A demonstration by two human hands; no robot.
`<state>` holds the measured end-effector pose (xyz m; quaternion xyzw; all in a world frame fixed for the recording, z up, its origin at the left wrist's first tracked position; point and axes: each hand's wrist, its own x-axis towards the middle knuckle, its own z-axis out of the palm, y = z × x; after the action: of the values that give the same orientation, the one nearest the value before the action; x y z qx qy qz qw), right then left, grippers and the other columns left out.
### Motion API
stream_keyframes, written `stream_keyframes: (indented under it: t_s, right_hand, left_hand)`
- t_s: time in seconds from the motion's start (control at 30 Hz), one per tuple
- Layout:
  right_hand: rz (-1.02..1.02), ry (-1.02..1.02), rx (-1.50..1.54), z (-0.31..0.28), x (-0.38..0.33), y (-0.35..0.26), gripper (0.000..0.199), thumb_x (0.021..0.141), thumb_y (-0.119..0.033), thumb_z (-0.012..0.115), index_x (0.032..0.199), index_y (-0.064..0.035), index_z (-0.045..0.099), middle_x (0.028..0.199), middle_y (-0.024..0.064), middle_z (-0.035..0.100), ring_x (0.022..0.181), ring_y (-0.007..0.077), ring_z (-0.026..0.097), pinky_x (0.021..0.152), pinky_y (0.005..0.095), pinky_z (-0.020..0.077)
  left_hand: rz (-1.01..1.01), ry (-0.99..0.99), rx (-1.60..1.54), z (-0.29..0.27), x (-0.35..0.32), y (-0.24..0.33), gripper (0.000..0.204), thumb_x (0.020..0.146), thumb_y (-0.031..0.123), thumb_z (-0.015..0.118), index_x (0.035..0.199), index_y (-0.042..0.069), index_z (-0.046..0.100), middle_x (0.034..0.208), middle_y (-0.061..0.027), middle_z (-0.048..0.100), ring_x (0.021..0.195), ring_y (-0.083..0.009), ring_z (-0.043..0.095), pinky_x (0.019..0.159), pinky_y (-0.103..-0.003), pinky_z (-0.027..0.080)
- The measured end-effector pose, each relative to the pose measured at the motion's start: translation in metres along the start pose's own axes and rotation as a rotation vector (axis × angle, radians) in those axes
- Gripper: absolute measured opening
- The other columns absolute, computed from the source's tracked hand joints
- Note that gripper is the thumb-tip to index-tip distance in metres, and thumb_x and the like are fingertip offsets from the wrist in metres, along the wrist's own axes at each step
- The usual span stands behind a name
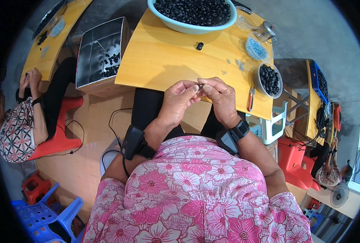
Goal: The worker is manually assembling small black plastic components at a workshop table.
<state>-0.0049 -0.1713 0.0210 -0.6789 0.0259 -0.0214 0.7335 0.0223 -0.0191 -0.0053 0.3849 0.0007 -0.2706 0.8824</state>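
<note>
My left hand [179, 99] and my right hand [221, 100] meet at the near edge of the yellow table [155, 52]. Between their pinched fingertips is a small black part [200, 86], mostly covered by the fingers. A couple of loose black ring-like parts [200, 46] lie beyond my hands, and tiny clear pieces [240, 65] are scattered to the right. At the table's right edge stands a clear tub [257, 84] of black parts. A red utility knife [251, 99] lies near it.
A pale blue basin [190, 28] heaped with black parts stands at the far edge. Right of it are a tub of small bluish pieces [257, 49] and a metal mug [268, 29]. An open box [95, 46] stands left. People sit at other tables on both sides.
</note>
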Motion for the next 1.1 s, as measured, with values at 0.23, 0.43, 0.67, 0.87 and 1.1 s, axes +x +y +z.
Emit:
stream_keyframes:
  t_s: [0.23, 0.43, 0.67, 0.87, 1.1]
  right_hand:
    - [0.051, 0.005, 0.068, 0.001, 0.0, 0.001, 0.018, 0.092, -0.005, 0.057, 0.104, 0.0023, 0.068, 0.092, 0.0058, 0.062, 0.08, 0.0119, 0.061, 0.077, 0.0239, 0.0506]
    - [0.1, -0.032, 0.063, -0.001, 0.003, -0.003, 0.017, 0.093, -0.006, 0.056, 0.103, 0.0016, 0.068, 0.094, 0.0052, 0.065, 0.082, 0.0109, 0.061, 0.077, 0.0247, 0.0503]
    - [0.126, -0.091, 0.097, -0.003, 0.006, 0.003, 0.018, 0.094, -0.01, 0.055, 0.104, 0.0008, 0.066, 0.092, 0.0034, 0.066, 0.082, 0.0093, 0.06, 0.077, 0.0242, 0.0496]
    - [0.086, -0.084, 0.101, -0.001, 0.006, 0.002, 0.017, 0.095, -0.01, 0.054, 0.102, 0.0006, 0.065, 0.091, 0.0027, 0.065, 0.081, 0.0087, 0.059, 0.078, 0.0236, 0.0494]
    - [0.169, -0.135, 0.247, -0.002, 0.006, 0.008, 0.018, 0.096, -0.012, 0.053, 0.104, 0.0006, 0.063, 0.091, 0.0031, 0.065, 0.081, 0.0092, 0.06, 0.077, 0.024, 0.0498]
  left_hand:
    - [-0.001, 0.002, 0.002, -0.004, 0.001, -0.001, 0.013, 0.093, 0.01, 0.059, 0.102, 0.002, 0.061, 0.09, -0.0042, 0.063, 0.08, -0.0098, 0.058, 0.075, -0.024, 0.05]
    - [-0.024, -0.001, 0.025, -0.006, 0.0, -0.001, 0.013, 0.093, 0.012, 0.061, 0.102, 0.002, 0.061, 0.089, -0.0031, 0.063, 0.078, -0.0081, 0.056, 0.074, -0.023, 0.049]
    - [-0.085, -0.009, 0.0, -0.008, -0.001, 0.001, 0.013, 0.093, 0.014, 0.06, 0.101, 0.004, 0.061, 0.087, -0.0011, 0.062, 0.076, -0.0068, 0.055, 0.074, -0.022, 0.048]
    - [-0.113, -0.013, -0.031, -0.008, -0.001, 0.002, 0.015, 0.094, 0.016, 0.061, 0.102, 0.004, 0.061, 0.089, -0.0011, 0.061, 0.078, -0.0066, 0.054, 0.075, -0.023, 0.049]
    - [-0.138, -0.036, -0.061, -0.014, 0.0, 0.0, 0.016, 0.094, 0.016, 0.059, 0.103, 0.003, 0.061, 0.088, -0.0013, 0.06, 0.078, -0.007, 0.054, 0.077, -0.024, 0.05]
